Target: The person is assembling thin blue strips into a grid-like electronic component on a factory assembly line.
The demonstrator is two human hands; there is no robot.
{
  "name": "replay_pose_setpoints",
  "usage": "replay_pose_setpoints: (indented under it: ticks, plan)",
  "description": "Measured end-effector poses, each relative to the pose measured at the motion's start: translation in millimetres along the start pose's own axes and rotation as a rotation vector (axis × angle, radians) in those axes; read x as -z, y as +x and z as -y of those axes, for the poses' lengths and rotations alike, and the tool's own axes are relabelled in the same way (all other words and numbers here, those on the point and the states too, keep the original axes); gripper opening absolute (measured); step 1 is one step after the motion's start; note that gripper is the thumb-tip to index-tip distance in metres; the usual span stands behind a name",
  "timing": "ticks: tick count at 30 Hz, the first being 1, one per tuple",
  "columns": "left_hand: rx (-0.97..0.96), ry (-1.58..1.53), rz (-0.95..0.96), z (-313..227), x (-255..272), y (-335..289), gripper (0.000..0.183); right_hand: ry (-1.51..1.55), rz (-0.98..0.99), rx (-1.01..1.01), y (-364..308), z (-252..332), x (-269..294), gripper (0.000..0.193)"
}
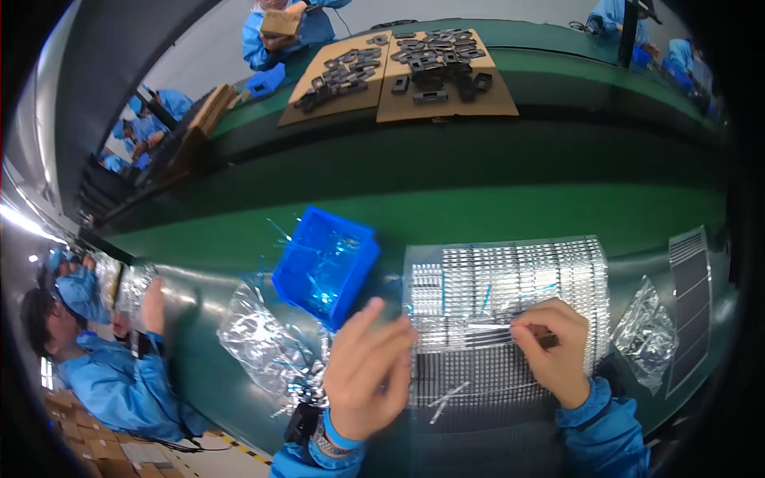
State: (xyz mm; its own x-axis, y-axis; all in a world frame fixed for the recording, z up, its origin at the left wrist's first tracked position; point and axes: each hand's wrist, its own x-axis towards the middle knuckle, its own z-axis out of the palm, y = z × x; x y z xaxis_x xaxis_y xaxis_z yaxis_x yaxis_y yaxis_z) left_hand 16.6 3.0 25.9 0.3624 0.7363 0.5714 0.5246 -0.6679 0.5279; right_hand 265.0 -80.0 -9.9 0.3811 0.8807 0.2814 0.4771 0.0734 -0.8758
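In front of me lies a sheet (518, 279) covered with rows of small silvery pieces, its lower part dark and gridded. My right hand (554, 346) is closed in a pinch over the right half of the sheet. A thin whitish strip (488, 327) reaches leftward from its fingertips. My left hand (365, 378) hovers by the sheet's left edge, fingers apart and holding nothing that I can see. Loose pale strips (449, 398) rest on the dark part. Beyond my left hand stands a blue bin (362, 267) containing clear and bluish scraps.
Crumpled silvery bags lie left (259, 338) and right (647, 334) of the sheet. At far right is a dark panelled strip sheet (690, 311). Across the green belt, cardboard (343, 103) carries many black frame-like parts (430, 60). A co-worker (119, 374) in blue sits close on the left.
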Motion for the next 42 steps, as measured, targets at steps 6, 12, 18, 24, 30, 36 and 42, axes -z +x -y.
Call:
replay_pose_setpoints:
  ticks: [6,12,18,24,30,36,42]
  plan:
    - [-0.103,-0.144,0.355,1,-22,-8,0.019,-0.166,0.088,0.053,0,1,-1,0.013]
    - [-0.077,-0.180,0.432,-1,-31,-17,0.025,-0.256,0.156,0.048,2,1,3,0.014]
    - [-0.055,-0.203,0.495,-1,-30,-15,0.032,-0.311,0.216,0.079,6,-2,9,0.016]
    - [-0.037,-0.226,0.505,3,-34,-17,0.032,-0.326,0.214,0.066,8,-1,9,0.016]
    - [-0.022,-0.223,0.495,4,-35,-19,0.033,-0.358,0.227,0.041,9,1,7,0.016]
    - [-0.025,-0.228,0.504,5,-36,-19,0.033,-0.364,0.228,0.036,8,1,8,0.016]
    - [-0.020,-0.227,0.512,5,-35,-19,0.033,-0.360,0.257,0.031,10,2,9,0.015]
